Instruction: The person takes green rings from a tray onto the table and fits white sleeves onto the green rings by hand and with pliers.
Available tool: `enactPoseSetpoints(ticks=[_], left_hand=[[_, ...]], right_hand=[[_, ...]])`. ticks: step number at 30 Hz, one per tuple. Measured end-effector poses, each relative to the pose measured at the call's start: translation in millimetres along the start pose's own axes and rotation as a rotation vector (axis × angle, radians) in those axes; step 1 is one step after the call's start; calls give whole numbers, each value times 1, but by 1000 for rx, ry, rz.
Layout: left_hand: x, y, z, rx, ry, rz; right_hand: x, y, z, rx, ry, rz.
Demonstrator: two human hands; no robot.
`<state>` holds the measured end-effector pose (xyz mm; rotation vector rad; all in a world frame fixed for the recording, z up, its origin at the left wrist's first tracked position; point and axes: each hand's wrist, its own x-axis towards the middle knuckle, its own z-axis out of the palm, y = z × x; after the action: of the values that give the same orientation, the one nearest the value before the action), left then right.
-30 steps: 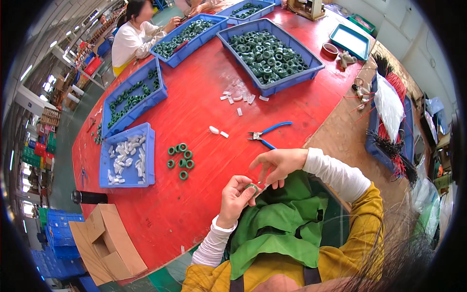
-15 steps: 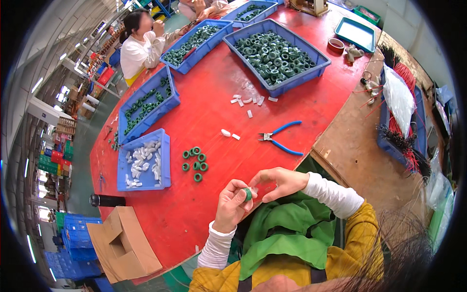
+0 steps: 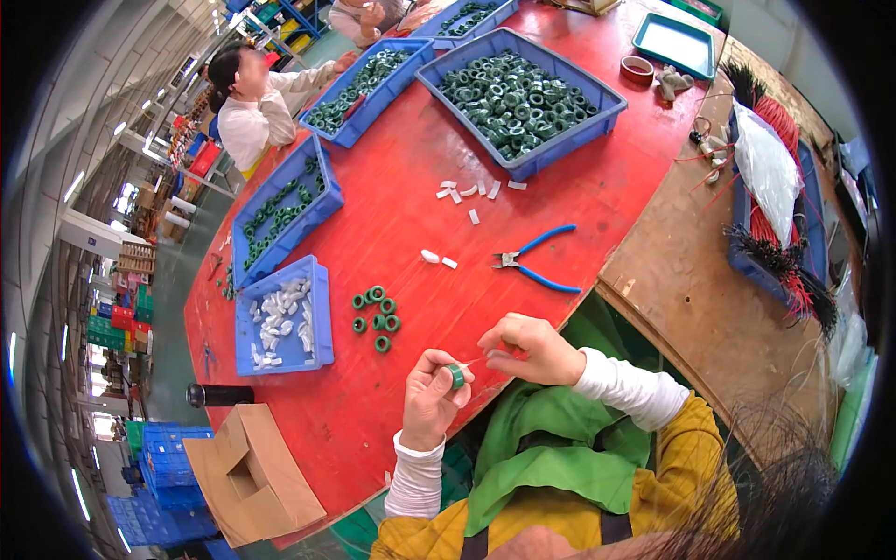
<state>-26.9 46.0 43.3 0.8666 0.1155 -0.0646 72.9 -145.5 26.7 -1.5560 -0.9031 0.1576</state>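
Observation:
Between the thumb and fingers of my left hand (image 3: 428, 403) a green ring (image 3: 456, 376) is pinched, above the table's near edge. From the ring a thin pale strand (image 3: 474, 361) runs to my right hand (image 3: 539, 351), whose fingers are curled together at its end; its material is too fine to make out. Several loose green rings (image 3: 378, 323) lie in a cluster to the left. Beyond my hands, cutting pliers with blue handles (image 3: 537, 259) rest with their jaws spread, and two small white pieces (image 3: 439, 259) lie beside them.
Blue trays of green rings (image 3: 523, 103) stand across the red table (image 3: 401, 205); another blue tray (image 3: 285, 317) holds white pieces. At the left edge are a black bottle (image 3: 219, 395) and a cardboard box (image 3: 257, 476). Wire bundles (image 3: 775, 205) fill a bin at right. Co-workers sit opposite.
My right hand has drawn back from the ring, and its fingers have curled in; the strand now spans the gap. My left hand still holds the ring. The view has shifted slightly.

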Motion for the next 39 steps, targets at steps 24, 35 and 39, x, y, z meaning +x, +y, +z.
enactPoseSetpoints(ticks=[24, 35, 39], left_hand=[[6, -10, 6, 46, -10, -92], [3, -12, 2, -17, -57, -78], [3, -12, 1, -15, -58, -63]], right_hand=[[2, 9, -42, 63, -152, 38], [-7, 36, -23, 538, -116, 205], [-11, 30, -15, 693, -109, 341]])
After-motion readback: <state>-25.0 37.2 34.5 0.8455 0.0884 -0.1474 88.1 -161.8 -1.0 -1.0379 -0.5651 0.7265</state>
